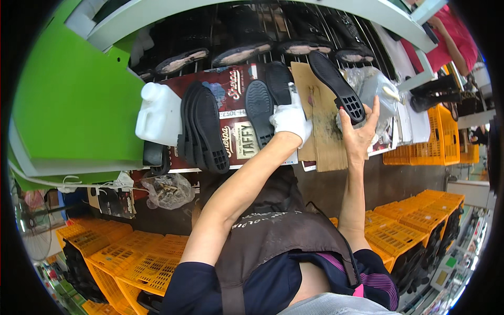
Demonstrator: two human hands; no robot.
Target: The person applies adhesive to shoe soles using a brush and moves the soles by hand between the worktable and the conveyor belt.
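Note:
My right hand (358, 131), bare, grips the heel end of a black shoe sole (336, 81), which tilts up and away to the left. The grid of square hollows in its heel faces me. My left hand (290, 122) wears a white glove and is closed beside another black sole (279, 83); a narrow whitish piece sticks up from it, too unclear to name. Just left of the glove lies a dark grey sole (259, 110) with a ridged tread. Farther left stands a row of several black soles (207, 123). Stained brown cardboard (321, 121) lies between my hands.
A white plastic jug (158, 113) stands at the left by a green panel (63, 100). A translucent container (379, 92) is at the right. Black footwear (241, 39) fills the rack behind. Orange crates (147, 262) stand on both sides of me. A person in pink (454, 39) is at far right.

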